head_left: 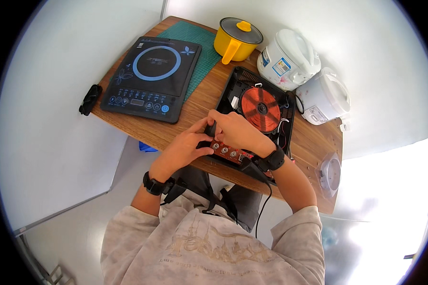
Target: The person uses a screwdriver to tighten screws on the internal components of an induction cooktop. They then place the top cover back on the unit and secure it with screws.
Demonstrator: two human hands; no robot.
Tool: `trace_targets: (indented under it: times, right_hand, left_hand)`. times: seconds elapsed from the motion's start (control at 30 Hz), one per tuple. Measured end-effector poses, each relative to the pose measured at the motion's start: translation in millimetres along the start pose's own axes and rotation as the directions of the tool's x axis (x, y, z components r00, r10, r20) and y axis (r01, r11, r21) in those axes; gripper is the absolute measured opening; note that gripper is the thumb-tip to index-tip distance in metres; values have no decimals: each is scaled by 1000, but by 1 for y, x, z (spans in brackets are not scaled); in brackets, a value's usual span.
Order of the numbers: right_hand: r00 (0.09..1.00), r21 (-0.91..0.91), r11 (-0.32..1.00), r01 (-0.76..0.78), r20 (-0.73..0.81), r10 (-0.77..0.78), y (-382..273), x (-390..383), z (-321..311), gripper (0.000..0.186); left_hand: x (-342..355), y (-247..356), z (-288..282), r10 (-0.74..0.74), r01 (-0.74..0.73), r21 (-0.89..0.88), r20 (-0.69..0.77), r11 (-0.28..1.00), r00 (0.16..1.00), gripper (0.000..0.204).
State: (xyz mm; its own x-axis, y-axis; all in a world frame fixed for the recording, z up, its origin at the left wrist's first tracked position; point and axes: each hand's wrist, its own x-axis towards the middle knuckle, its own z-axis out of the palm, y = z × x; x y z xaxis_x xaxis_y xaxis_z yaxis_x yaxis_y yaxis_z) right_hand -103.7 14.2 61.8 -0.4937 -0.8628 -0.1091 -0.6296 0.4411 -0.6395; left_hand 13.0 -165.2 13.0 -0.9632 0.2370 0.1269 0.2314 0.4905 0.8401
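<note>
An opened induction cooker base [287, 105] lies on the table before me, its black housing showing a round copper coil [260, 110]. A red circuit board [227, 152] with several round buttons sits along its near edge. My left hand [181, 148] is at the housing's near left corner, thumb and fingers bent around the edge beside the board. Over the same corner, my right hand [237, 130] is closed with its fingers pinched above the board's left end. Whatever lies between those right fingertips is hidden. Both wrists wear black straps.
A black cooktop panel [150, 78] lies at left, partly on a green cutting mat [202, 71]. A yellow pot [238, 40] and two white rice cookers [287, 59] stand behind. At right are a clear plastic dish [329, 175] and small screws. A black cable [266, 204] hangs down.
</note>
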Motion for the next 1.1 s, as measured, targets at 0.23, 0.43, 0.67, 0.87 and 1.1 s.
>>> trace_targets:
  times: [0.23, 0.43, 0.67, 0.87, 1.1]
  right_hand:
    - [1000, -176, 984, 8, -13, -10, -13, 1, 3, 35]
    - [1000, -4, 1000, 24, -3, -24, 0, 4, -2, 31]
    - [998, -32, 999, -34, 44, 35, 6, 7, -3, 18]
    - [996, -34, 999, -31, 83, 34, 9, 9, -1, 9]
    - [997, -140, 990, 34, 77, -23, 3, 8, 1, 10]
  left_hand:
    - [-1, -2, 2, -5, 5, 43, -4, 999, 1000, 34]
    - [0, 2, -1, -39, 39, 24, 23, 999, 999, 34]
    - [0, 2, 0, 9, -8, 28, -16, 1000, 1000, 32]
    - [0, 3, -1, -29, 29, 2, -2, 1000, 1000, 30]
    - [-1, 3, 0, -8, 9, 19, -25, 1000, 1000, 28]
